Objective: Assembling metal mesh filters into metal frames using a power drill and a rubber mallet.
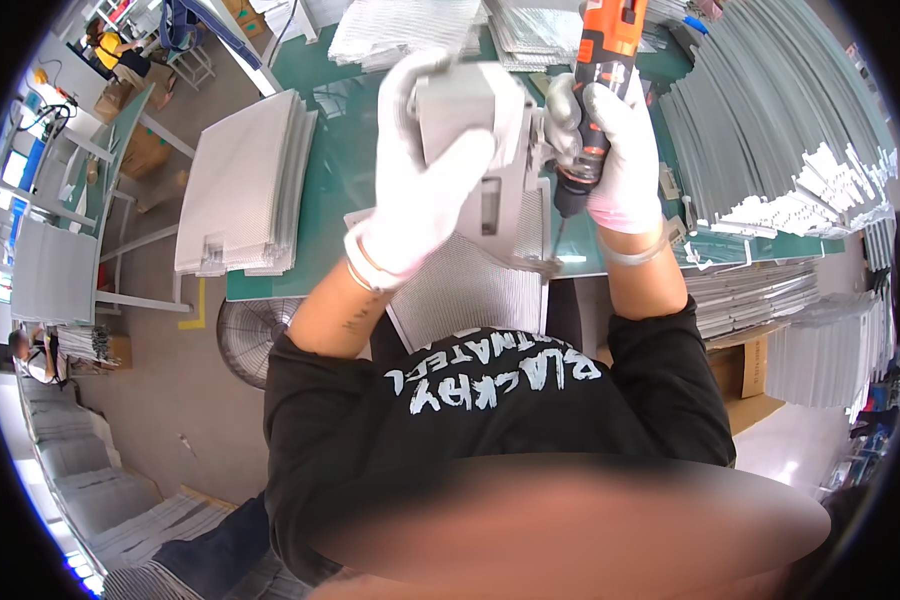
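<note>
In my white-gloved left hand (425, 195) is a light grey box-shaped housing (470, 105), with a flat slotted part (490, 210) extending below it toward me. Fingers and thumb wrap its left side. My right hand (625, 155), also gloved, grips an orange and black cordless drill (610, 45) just to the right of the housing. The drill's chuck and long thin bit point down toward me. Some right fingers lie close to the housing's edge; whether they touch it is blurred. Below both hands, a grey mesh panel (460, 285) leans between the table edge and my lap.
The green table (335, 130) carries a stack of mesh panels (240, 185) at left, white sheets (400, 30) at the back and a tall pile of grey panels (760, 110) at right. A floor fan (255, 340) stands below left. Other people are in the left distance.
</note>
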`<action>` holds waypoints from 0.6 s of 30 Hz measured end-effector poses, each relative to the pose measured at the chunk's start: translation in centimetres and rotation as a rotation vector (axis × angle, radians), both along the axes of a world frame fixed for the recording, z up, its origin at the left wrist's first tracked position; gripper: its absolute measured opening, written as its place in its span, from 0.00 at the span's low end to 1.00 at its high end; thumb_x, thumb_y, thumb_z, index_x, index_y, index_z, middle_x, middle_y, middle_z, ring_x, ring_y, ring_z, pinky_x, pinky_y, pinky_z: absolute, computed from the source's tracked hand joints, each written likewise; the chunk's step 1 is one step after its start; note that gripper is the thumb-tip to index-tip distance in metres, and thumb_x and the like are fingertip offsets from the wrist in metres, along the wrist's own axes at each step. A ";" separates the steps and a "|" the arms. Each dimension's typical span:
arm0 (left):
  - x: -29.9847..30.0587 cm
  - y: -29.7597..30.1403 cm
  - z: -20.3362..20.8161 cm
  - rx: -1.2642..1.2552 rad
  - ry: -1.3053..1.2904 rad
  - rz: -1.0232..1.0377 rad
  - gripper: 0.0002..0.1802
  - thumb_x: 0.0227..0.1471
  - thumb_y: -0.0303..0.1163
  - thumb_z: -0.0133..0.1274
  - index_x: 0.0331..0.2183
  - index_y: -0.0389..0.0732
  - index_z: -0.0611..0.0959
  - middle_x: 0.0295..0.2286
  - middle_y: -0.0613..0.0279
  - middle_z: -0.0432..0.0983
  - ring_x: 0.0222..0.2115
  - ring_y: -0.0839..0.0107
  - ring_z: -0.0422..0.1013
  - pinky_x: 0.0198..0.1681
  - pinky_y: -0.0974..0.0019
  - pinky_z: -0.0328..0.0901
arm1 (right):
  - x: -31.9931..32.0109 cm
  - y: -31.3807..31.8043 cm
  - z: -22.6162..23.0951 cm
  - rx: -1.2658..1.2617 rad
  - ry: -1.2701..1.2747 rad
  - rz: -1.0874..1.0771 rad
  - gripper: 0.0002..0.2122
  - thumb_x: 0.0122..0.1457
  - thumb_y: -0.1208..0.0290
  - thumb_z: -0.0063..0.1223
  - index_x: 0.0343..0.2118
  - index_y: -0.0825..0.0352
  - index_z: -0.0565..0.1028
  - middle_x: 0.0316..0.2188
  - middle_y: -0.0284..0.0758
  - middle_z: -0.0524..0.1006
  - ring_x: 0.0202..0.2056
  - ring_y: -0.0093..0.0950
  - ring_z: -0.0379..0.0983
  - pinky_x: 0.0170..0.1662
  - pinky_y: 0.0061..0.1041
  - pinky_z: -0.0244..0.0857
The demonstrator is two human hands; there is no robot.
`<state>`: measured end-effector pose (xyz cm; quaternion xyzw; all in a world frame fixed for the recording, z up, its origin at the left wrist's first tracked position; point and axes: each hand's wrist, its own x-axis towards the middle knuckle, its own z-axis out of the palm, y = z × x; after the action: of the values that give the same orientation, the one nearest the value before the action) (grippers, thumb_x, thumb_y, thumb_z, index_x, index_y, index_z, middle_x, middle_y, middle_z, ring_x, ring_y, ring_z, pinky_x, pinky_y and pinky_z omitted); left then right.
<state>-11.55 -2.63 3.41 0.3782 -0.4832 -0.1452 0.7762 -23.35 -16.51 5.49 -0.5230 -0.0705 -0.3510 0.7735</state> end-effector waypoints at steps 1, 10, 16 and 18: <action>0.1 0.0 0.6 0.003 0.001 -0.003 0.34 0.51 0.20 0.52 0.59 0.42 0.60 0.48 0.58 0.66 0.47 0.72 0.67 0.51 0.64 0.65 | 0.3 -0.1 -0.6 0.046 -0.043 0.018 0.15 0.59 0.69 0.53 0.46 0.67 0.65 0.24 0.35 0.72 0.19 0.20 0.67 0.21 0.18 0.62; 5.8 0.9 -3.8 0.340 -0.211 -0.022 0.37 0.62 0.41 0.45 0.63 0.30 0.56 0.51 0.44 0.72 0.49 0.64 0.71 0.60 0.61 0.59 | -0.7 -0.4 1.3 -0.001 -0.104 -0.320 0.13 0.64 0.61 0.49 0.42 0.65 0.63 0.24 0.30 0.67 0.18 0.16 0.61 0.19 0.14 0.56; 1.7 3.7 -10.3 0.955 -1.063 0.587 0.18 0.47 0.37 0.57 0.40 0.40 0.79 0.25 0.54 0.75 0.30 0.53 0.72 0.50 0.48 0.61 | 0.9 -2.8 2.4 0.055 -0.179 -0.144 0.10 0.64 0.64 0.48 0.38 0.66 0.66 0.24 0.32 0.69 0.20 0.19 0.64 0.21 0.17 0.59; -0.6 4.4 -9.9 0.777 -1.043 0.721 0.13 0.41 0.38 0.60 0.30 0.42 0.80 0.21 0.58 0.71 0.27 0.55 0.69 0.49 0.49 0.61 | 1.8 -2.5 2.5 0.036 -0.079 -0.264 0.13 0.65 0.60 0.46 0.39 0.66 0.67 0.25 0.31 0.68 0.21 0.18 0.64 0.22 0.18 0.59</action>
<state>-12.12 1.80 -6.46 0.7805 -0.5484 0.1565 0.2559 -21.54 -18.97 7.99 -0.4994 -0.0250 -0.4712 0.7266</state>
